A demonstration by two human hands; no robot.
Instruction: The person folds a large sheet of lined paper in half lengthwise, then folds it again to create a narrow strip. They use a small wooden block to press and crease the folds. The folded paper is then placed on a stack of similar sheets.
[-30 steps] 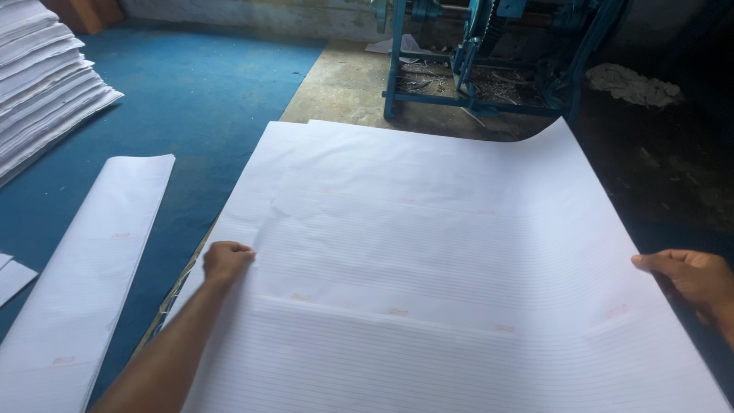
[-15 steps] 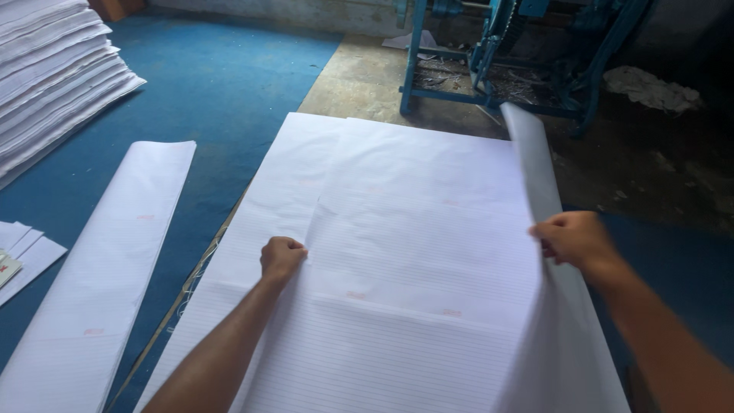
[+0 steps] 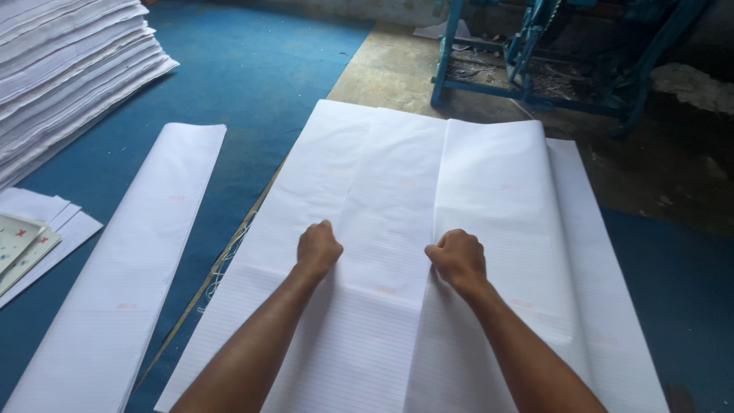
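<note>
Both hands are down on the big ruled sheet (image 3: pixel 397 252) spread flat over the floor. Left hand (image 3: pixel 317 248) is balled into a loose fist, fingers curled under, knuckles pressing the paper; can't tell if anything is pinched inside it. Right hand (image 3: pixel 459 258) is also fisted, sitting right on the edge of the folded-over flap (image 3: pixel 493 199), which lies over the sheet's right half; its free edge runs straight away from that hand toward the far end. Can't tell whether the right fist grips the flap edge or just presses it down. The two fists are near each other, with a strip of flat paper between them. A crosswise crease line runs just on the near side of the left fist. Well off to the left of the left hand, a long narrow folded strip (image 3: pixel 130 275) of the same ruled paper lies on the blue mat (image 3: pixel 252 69), apart from the big sheet. Further left, at the frame edge, a few small sheets with a patterned card (image 3: pixel 23 241) on top. Beyond those, far left, a tall stack of white sheets (image 3: pixel 69 53). Straight ahead past both hands, a blue metal machine frame (image 3: pixel 535 53) stands on bare concrete floor (image 3: pixel 390 69), clear of the paper's far edge.
</note>
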